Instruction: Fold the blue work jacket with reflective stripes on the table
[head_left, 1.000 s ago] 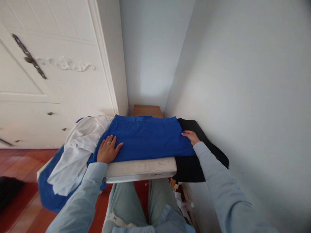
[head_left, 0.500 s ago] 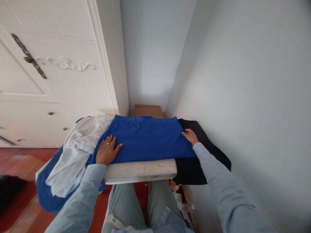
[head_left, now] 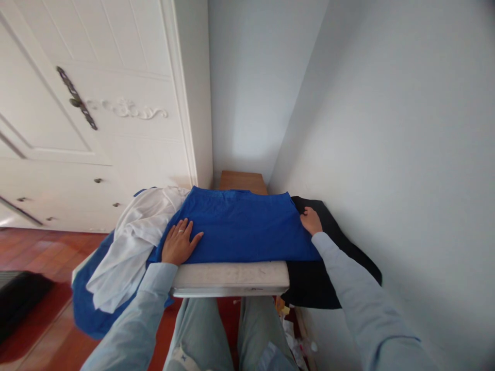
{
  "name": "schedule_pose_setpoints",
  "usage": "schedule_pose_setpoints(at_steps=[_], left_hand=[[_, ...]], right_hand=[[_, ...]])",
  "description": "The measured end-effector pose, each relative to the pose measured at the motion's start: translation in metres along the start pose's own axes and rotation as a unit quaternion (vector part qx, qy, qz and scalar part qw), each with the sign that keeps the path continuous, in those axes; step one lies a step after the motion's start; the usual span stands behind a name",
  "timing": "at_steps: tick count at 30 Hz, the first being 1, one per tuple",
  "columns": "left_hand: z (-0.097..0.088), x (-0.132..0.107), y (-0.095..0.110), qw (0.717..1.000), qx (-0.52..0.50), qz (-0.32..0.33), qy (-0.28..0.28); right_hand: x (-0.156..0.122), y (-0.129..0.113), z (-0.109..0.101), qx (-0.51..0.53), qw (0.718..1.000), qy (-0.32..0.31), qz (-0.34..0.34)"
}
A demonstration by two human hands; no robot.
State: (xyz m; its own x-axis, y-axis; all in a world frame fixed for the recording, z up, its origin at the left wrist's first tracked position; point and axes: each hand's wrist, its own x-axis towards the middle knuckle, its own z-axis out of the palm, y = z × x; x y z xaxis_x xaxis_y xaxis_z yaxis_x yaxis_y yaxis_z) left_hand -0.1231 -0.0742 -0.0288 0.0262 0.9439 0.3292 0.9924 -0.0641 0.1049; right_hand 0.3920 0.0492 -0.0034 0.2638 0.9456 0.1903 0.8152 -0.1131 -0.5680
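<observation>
A blue garment point(head_left: 240, 226) is spread flat across a padded white board point(head_left: 232, 275) in front of my legs. My left hand point(head_left: 180, 242), a ring on one finger, lies flat on the garment's left part with its fingers stretched out. At the right edge of the blue cloth, the fingers of my right hand point(head_left: 311, 221) are drawn together in a pinch on its border. Black cloth point(head_left: 309, 283) shows beneath and beyond that edge, draped off the right end. A crumpled white cloth point(head_left: 131, 232) hangs at the left, over more blue fabric point(head_left: 88, 304).
A white cabinet point(head_left: 143, 149) with dark handles stands at the left, and a pale wall point(head_left: 406, 154) rises close on the right. Behind the board is a wooden box-like piece point(head_left: 243, 180). A dark object point(head_left: 23, 299) lies on the red-brown floor point(head_left: 54, 252).
The view has shifted slightly, moving everything a little right and down. My right hand's fingers are more closed at the garment's edge. My left hand stays flat in place.
</observation>
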Motion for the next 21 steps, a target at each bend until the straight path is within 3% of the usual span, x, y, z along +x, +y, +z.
schedule_pose_setpoints(at_steps=[3, 7, 13, 21], left_hand=[[0.0, 0.0, 0.001, 1.0, 0.009, 0.001, -0.001], [-0.002, -0.001, 0.002, 1.0, 0.02, 0.004, -0.004], [-0.003, -0.002, 0.003, 1.0, 0.022, 0.0, -0.005], [-0.003, -0.002, 0.003, 1.0, 0.006, 0.001, 0.004]], right_hand=[[-0.008, -0.025, 0.006, -0.027, 0.994, -0.016, -0.106], [-0.021, -0.058, 0.034, -0.093, 0.946, -0.119, -0.286], [-0.023, -0.071, 0.067, -0.195, 0.928, -0.202, -0.246], [-0.015, -0.075, 0.063, -0.225, 0.913, -0.245, -0.235]])
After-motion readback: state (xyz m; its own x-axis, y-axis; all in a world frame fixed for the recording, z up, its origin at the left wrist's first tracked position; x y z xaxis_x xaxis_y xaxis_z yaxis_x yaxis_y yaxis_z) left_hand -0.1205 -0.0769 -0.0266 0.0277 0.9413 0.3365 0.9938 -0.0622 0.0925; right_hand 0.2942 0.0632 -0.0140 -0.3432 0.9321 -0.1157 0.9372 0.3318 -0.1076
